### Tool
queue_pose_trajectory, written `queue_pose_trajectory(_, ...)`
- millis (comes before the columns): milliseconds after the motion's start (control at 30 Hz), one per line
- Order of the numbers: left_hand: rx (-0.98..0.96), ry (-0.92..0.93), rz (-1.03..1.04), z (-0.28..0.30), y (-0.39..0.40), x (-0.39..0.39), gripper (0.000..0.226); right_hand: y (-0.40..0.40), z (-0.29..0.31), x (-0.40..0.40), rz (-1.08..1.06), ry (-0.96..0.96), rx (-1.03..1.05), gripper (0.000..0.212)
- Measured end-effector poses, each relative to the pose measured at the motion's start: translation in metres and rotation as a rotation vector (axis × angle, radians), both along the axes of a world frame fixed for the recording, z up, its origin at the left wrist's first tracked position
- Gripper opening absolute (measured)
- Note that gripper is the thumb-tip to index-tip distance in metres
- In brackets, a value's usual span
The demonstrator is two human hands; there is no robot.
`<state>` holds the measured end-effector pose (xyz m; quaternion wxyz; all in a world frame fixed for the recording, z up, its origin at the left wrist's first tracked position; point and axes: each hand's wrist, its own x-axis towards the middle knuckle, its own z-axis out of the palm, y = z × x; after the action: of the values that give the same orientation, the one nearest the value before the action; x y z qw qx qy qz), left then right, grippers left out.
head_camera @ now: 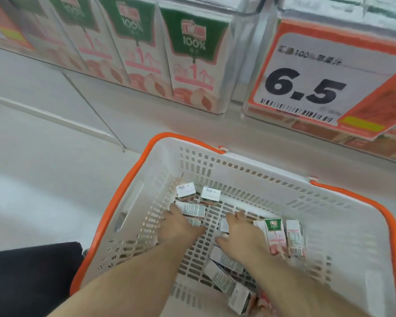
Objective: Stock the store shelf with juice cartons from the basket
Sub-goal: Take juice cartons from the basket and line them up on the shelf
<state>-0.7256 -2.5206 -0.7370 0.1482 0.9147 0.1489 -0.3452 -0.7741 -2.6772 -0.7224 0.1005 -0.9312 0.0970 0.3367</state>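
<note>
The white perforated plastic basket (343,227) looks smooth and faintly glossy, its orange plastic rim (114,202) shinier. The small printed paperboard juice cartons (275,234) inside have a coated, slightly glossy skin. The tall green-and-white paperboard cartons (192,58) above look matt. The orange-bordered paper price card (325,78) sits under a clear glossy plastic cover.

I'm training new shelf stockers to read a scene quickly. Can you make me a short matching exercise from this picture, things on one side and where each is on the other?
Things:
1. price sign
2. green-fronted carton
3. two upright cartons
4. left hand

Places:
A. standing by the basket's far wall
B. on the shelf edge, upper right
C. lying just right of the right hand
D. on cartons lying left of centre in the basket

Pairs: 1-B, 2-C, 3-A, 4-D
</note>
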Motion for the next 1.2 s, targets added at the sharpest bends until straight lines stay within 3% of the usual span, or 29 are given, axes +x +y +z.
queue_pose_trajectory(67, -0.03, 0.004, 0.027, -0.002, 0.0, 0.001, 0.091, 0.004, -0.006, 0.002, -0.093, 0.046, -0.002, 0.073)
queue_pose_trajectory(167, -0.108, 0.015, 0.115, 0.001, 0.007, 0.001, 0.087, 0.006, -0.007, 0.011, -0.311, 0.049, 0.027, 0.053)
queue_pose_trajectory(233, -0.257, 0.07, 0.307, 0.009, 0.016, 0.001, 0.08, 0.005, -0.003, 0.017, -0.402, 0.025, 0.053, 0.039)
queue_pose_trajectory(300, -0.442, 0.211, 0.521, 0.018, 0.027, 0.001, 0.063, 0.0, 0.004, 0.02, -0.453, -0.026, 0.134, 0.024)
queue_pose_trajectory(400, -0.736, 0.531, 0.718, 0.043, 0.034, 0.001, 0.04, -0.015, 0.022, 0.021, -0.689, -0.114, 0.433, 0.016)
queue_pose_trajectory(500, -0.888, 0.581, 0.658, 0.067, 0.032, 0.003, 0.054, -0.032, 0.052, 0.02, -0.892, -0.153, 0.668, 0.013)
queue_pose_trajectory(633, -0.9, 0.455, 0.653, 0.1, 0.024, 0.006, 0.079, -0.039, 0.1, 0.014, -1.043, -0.158, 0.812, 0.025)
queue_pose_trajectory(733, -0.896, 0.406, 0.552, 0.123, 0.023, 0.005, 0.088, -0.038, 0.13, 0.006, -1.033, -0.148, 0.896, 0.022)
queue_pose_trajectory(933, -1.038, 0.34, 0.446, 0.178, 0.021, -0.003, 0.072, -0.029, 0.186, -0.005, -0.875, -0.221, 0.938, 0.005)
queue_pose_trajectory(1067, -1.147, 0.401, 0.417, 0.216, 0.022, -0.003, 0.053, -0.029, 0.231, -0.012, -0.682, -0.275, 0.886, 0.042)
queue_pose_trajectory(1133, -1.133, 0.389, 0.306, 0.232, 0.022, 0.0, 0.04, -0.028, 0.255, -0.018, -0.607, -0.303, 0.868, 0.045)
queue_pose_trajectory(1200, -1.11, 0.351, 0.209, 0.249, 0.023, 0.003, 0.022, -0.028, 0.277, -0.024, -0.553, -0.345, 0.884, 0.034)
